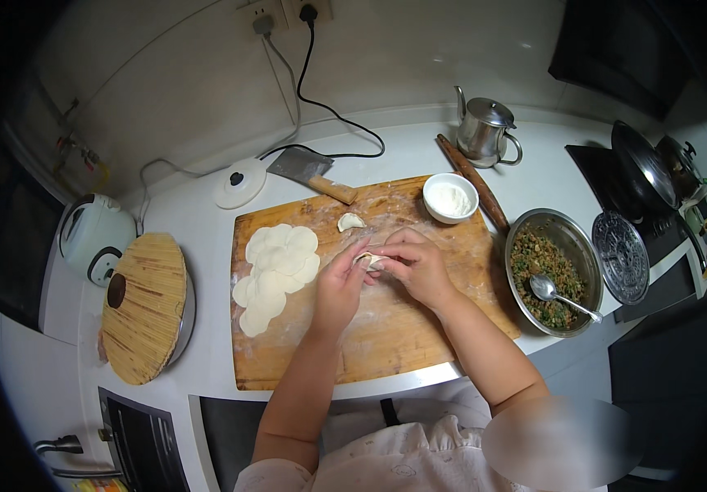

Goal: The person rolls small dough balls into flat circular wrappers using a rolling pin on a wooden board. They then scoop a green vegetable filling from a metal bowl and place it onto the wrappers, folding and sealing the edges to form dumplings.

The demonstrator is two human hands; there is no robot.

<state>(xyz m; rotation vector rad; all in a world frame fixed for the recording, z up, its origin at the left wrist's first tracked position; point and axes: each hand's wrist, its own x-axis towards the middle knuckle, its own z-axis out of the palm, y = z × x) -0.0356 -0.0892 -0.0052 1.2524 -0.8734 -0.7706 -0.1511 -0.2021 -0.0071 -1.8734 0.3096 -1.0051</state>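
Note:
Between both hands, over the middle of a floured wooden board [394,353], is a dumpling [369,260] with its wrapper folded over. My left hand [340,283] grips it from the left, fingers closed. On the other side my right hand [417,266] pinches its edge between thumb and fingers. A finished dumpling [351,221] lies on the board just beyond my hands. Round flat dough wrappers [280,266] overlap in a pile to the left. A steel bowl [596,271] of chopped green and brown filling [544,266] stands at the right with a spoon [544,287] in it.
Behind the board lie a cleaver [296,163], a white lid [240,184] and cords. A white bowl of flour [450,198] sits at its far right, beside a rolling pin [473,182] and metal kettle [485,131]. Leftward are a round straw lid [148,307] and a rice cooker [99,238].

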